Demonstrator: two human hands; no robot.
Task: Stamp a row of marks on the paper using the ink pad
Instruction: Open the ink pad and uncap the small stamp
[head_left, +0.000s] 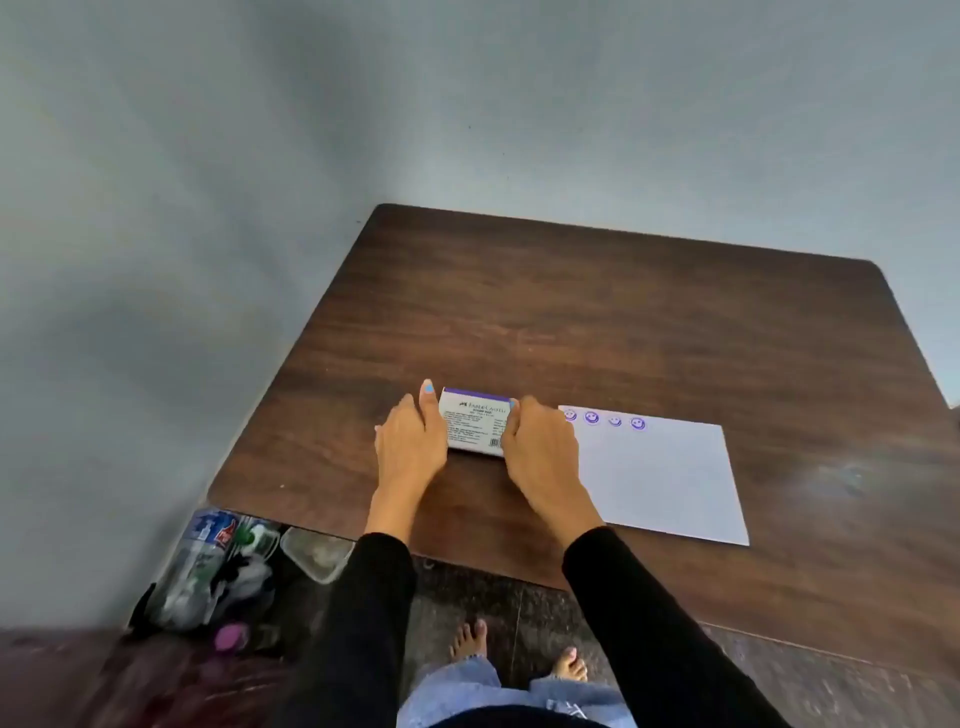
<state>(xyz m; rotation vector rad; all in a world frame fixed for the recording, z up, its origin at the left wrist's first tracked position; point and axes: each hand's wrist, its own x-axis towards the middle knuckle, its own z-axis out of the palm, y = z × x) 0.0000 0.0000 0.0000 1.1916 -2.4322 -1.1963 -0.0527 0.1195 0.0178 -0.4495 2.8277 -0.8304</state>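
With four purple smiley marks (603, 419) across the white paper sheet (660, 478) at centre right, my left hand (410, 441) and right hand (540, 441) clamp the white-and-purple ink pad box (475, 423), probably closing it; next, set it aside.

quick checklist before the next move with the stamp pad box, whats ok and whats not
1. White and purple stamp pad box held from both sides: ok, left hand and right hand flank it.
2. Box resting flat on the dark brown wooden table: ok.
3. Box open, ink exposed: cannot tell; it looks closed from above.
4. White paper sheet flat and within reach: ok, just right of the right hand.
5. Row of purple smiley marks begun: ok, four along the top edge, space remains to the right.
6. Stamp tool located: not ok, none visible.
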